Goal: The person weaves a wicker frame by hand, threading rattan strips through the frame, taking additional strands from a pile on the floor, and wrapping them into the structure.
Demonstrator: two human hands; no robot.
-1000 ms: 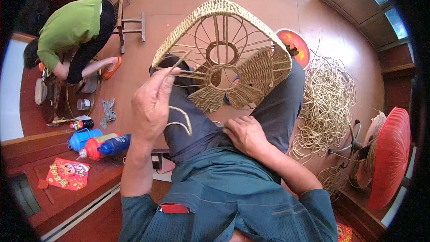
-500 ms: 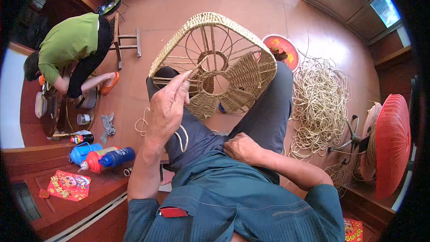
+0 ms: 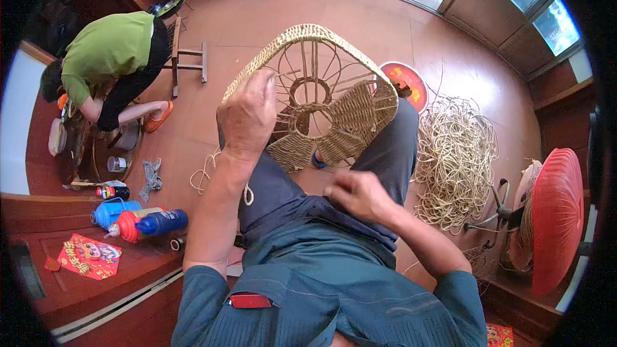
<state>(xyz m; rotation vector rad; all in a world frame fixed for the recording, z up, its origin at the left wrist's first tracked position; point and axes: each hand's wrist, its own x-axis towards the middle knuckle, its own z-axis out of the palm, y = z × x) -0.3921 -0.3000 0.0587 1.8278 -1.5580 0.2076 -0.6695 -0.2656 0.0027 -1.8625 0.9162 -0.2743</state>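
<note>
A woven frame (image 3: 308, 32) with a rounded, cord-wrapped rim and bare wire ribs rests against my knees. Woven cord panels (image 3: 352, 112) fill part of its lower and right side, around a round opening. My left hand (image 3: 247, 119) is closed in a pinch on a straw-coloured cord at the frame's left side. A short piece of it sticks out past the fingers, and a looped tail (image 3: 248, 195) hangs below the wrist. Over my lap, apart from the frame, my right hand (image 3: 361, 194) is blurred by motion, its fingers loosely bent; whether anything is in them I cannot tell.
A large tangled heap of cord (image 3: 456, 160) lies on the floor at right, beside a red basin (image 3: 414, 83) and a red-covered fan (image 3: 558, 218). At left, a person in green (image 3: 109, 51) bends near a wooden stool (image 3: 189, 59). Bottles (image 3: 164, 221) lie at lower left.
My left hand has moved up and forward against the frame's rim, its cord tail drawn up. My right hand has lifted off my lap and shifted right. The view has shifted slightly.
</note>
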